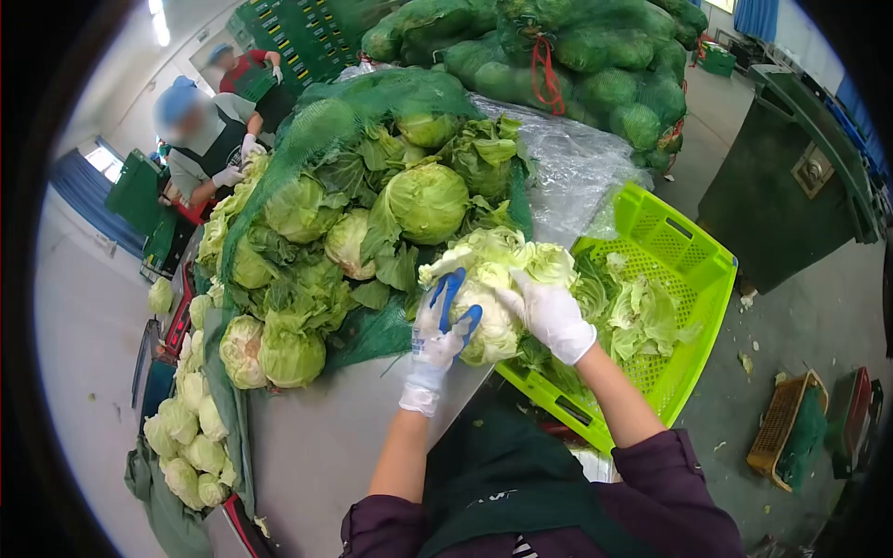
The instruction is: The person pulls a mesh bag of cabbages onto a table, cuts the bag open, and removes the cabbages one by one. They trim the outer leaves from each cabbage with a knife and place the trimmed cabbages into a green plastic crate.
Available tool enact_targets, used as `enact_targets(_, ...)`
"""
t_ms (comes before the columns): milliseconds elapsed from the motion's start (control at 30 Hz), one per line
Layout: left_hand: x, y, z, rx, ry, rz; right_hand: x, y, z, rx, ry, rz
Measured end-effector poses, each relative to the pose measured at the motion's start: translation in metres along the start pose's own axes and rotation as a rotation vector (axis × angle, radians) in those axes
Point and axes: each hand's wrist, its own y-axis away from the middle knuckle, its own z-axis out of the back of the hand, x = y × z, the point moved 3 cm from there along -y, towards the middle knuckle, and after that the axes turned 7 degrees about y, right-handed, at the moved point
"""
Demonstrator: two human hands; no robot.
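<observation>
A pale cabbage point(486, 316) with its outer leaves folded back is between my hands, over the near edge of the table. My left hand point(437, 342), in a white and blue glove, supports its left side with fingers curved around it. My right hand point(551, 321), in a white glove, grips the cabbage's upper right, by a loose outer leaf point(549, 263); its fingertips are partly hidden. Just to the right is a bright green crate point(699, 279) with stripped leaves point(642, 316) in it. Left of my hands, whole cabbages point(426, 203) spill from a green net sack point(372, 93).
Trimmed cabbages point(197, 437) lie along the left side. Full net sacks point(595, 70) are stacked behind plastic film point(558, 153). A dark green bin point(791, 177) and an orange crate point(786, 428) stand at right. A co-worker point(200, 139) handles cabbages at far left; another person is behind.
</observation>
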Motion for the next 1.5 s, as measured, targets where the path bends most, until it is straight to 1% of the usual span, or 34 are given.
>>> enact_targets(33, 0.002, 0.002, 0.0, 0.001, -0.002, 0.003, -0.003, -0.005, -0.004, -0.024, -0.008, 0.012)
enact_targets(100, 0.005, 0.001, -0.001, -0.022, 0.11, 0.06, -0.012, -0.018, -0.008, -0.04, -0.039, -0.01)
enact_targets(167, -0.001, 0.007, 0.002, -0.039, 0.151, 0.089, -0.031, -0.026, -0.019, 0.056, -0.725, -0.318)
enact_targets(200, -0.004, 0.009, 0.005, -0.054, 0.19, 0.12, -0.039, -0.027, -0.028, 0.132, -0.882, -0.347)
enact_targets(233, -0.006, 0.008, 0.008, -0.052, 0.189, 0.113, -0.029, -0.023, -0.019, 0.126, -0.883, -0.344)
enact_targets(300, -0.007, 0.005, 0.016, 0.007, 0.287, 0.34, -0.005, -0.009, -0.005, 0.078, -0.935, -0.272)
enact_targets(333, -0.011, -0.003, 0.022, 0.103, -0.02, 0.291, -0.005, -0.007, -0.008, 0.153, -0.936, -0.378)
enact_targets(367, -0.016, -0.007, 0.018, 0.103, -0.019, 0.29, -0.001, -0.006, -0.009, 0.153, -0.934, -0.378)
enact_targets(433, -0.041, -0.018, 0.001, 0.169, -0.384, 0.138, 0.006, -0.001, -0.014, 0.063, -0.761, -0.238)
enact_targets(467, -0.036, -0.02, -0.003, 0.137, -0.4, 0.127, 0.004, -0.002, -0.023, -0.154, -0.753, -0.106)
enact_targets(500, -0.032, -0.017, -0.005, 0.143, -0.397, 0.128, -0.007, -0.003, -0.035, -0.155, -0.752, -0.114)
enact_targets(567, -0.031, -0.013, -0.004, 0.132, -0.38, 0.119, -0.025, -0.009, -0.029, -0.261, -0.256, -0.162)
enact_targets(600, -0.032, -0.007, -0.002, 0.132, -0.376, 0.086, -0.034, -0.011, -0.029, -0.237, -0.143, -0.262)
enact_targets(633, -0.029, 0.002, 0.003, 0.114, -0.324, 0.017, -0.065, -0.014, -0.058, -0.241, -0.039, -0.292)
enact_targets(700, -0.016, 0.017, 0.013, 0.067, -0.198, 0.042, -0.091, -0.008, -0.053, -0.138, -0.222, -0.558)
enact_targets(733, -0.01, 0.022, 0.015, 0.065, -0.205, 0.04, -0.096, -0.005, -0.046, -0.254, -0.227, -0.529)
enact_targets(767, -0.008, 0.028, 0.018, 0.027, -0.139, 0.022, -0.087, 0.001, -0.028, -0.363, -0.231, -0.504)
enact_targets(800, -0.005, 0.032, 0.02, -0.01, -0.07, 0.003, -0.082, 0.005, -0.016, -0.197, -0.229, -0.571)
enact_targets(833, -0.008, 0.029, 0.019, -0.011, -0.071, 0.002, -0.069, 0.005, -0.003, -0.198, -0.23, -0.57)
enact_targets(900, -0.032, 0.023, 0.009, 0.096, -0.307, -0.163, -0.033, 0.007, 0.013, -0.258, -0.275, -0.205)
enact_targets(933, -0.045, 0.017, 0.002, 0.124, -0.287, -0.198, -0.018, 0.007, 0.021, -0.102, -0.302, -0.217)
enact_targets(967, -0.05, 0.016, -0.005, 0.192, -0.401, -0.192, -0.004, 0.003, 0.03, 0.05, -0.327, -0.224)
enact_targets(1000, -0.055, 0.016, -0.012, 0.238, -0.447, -0.243, 0.007, 0.0, 0.038, 0.102, -0.331, -0.234)
enact_targets(1033, -0.059, 0.017, -0.019, 0.286, -0.494, -0.292, 0.009, -0.007, 0.038, 0.101, -0.331, -0.238)
enact_targets(1100, -0.061, 0.019, -0.026, 0.287, -0.519, -0.301, 0.008, -0.018, 0.029, 0.38, -0.232, -0.247)
enact_targets(1133, -0.058, 0.021, -0.028, 0.29, -0.532, -0.296, 0.002, -0.02, 0.019, 0.321, -0.205, -0.264)
enact_targets(1167, -0.058, 0.021, -0.03, 0.29, -0.542, -0.294, -0.001, -0.021, 0.017, 0.319, -0.203, -0.27)
enact_targets(1233, -0.062, 0.019, -0.031, 0.284, -0.508, -0.294, -0.007, -0.021, 0.014, 0.31, -0.333, -0.262)
enact_targets(1267, -0.063, 0.019, -0.031, 0.324, -0.524, -0.324, -0.015, -0.019, 0.003, 0.102, -0.354, -0.252)
enact_targets(1300, -0.064, 0.019, -0.031, 0.362, -0.542, -0.355, -0.03, -0.022, -0.009, 0.1, -0.353, -0.252)
enact_targets(1367, -0.064, 0.036, -0.026, 0.317, -0.53, -0.356, -0.07, -0.02, -0.023, 0.071, -0.247, -0.436)
enact_targets(1433, -0.063, 0.052, -0.014, 0.219, -0.513, -0.364, -0.104, 0.006, -0.043, 0.024, -0.308, -0.52)
enact_targets(1467, -0.065, 0.057, -0.008, 0.148, -0.516, -0.37, -0.125, 0.019, -0.05, -0.037, -0.383, -0.608)
enact_targets(1500, -0.066, 0.058, -0.004, 0.142, -0.526, -0.355, -0.144, 0.033, -0.054, -0.088, -0.456, -0.697)
